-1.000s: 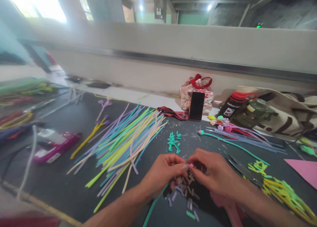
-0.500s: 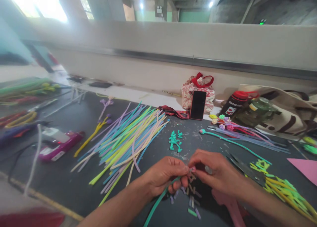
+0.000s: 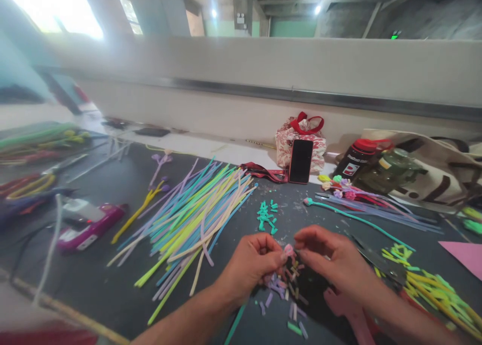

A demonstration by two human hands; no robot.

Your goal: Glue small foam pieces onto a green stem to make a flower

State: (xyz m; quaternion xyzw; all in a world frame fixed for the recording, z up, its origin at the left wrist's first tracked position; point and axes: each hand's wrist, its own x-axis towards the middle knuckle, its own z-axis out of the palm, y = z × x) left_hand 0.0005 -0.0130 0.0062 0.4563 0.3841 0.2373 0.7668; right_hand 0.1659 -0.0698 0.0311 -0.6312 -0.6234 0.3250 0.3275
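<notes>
My left hand pinches a green pipe-cleaner stem just under a small pink bud at its tip. Part of the stem is hidden behind that hand and wrist. Close on the bud's right side is my right hand, its thumb and fingers apart with nothing held between them. Short cut pieces in purple, cream and green lie on the dark table below both hands. Beyond them sits a small heap of green pieces. A finished-looking green stem with a pink tip lies to the right.
Many long pastel pipe cleaners spread left of centre. A purple device lies farther left. Dark-bladed cutters and a pink tool are by my right forearm. A phone leans on a patterned bag; bottles stand right.
My right fingers have parted from the pink bud, which now shows clearly. My left hand still holds it, and the green stem's lower end has swung right, more hidden behind the wrist.
</notes>
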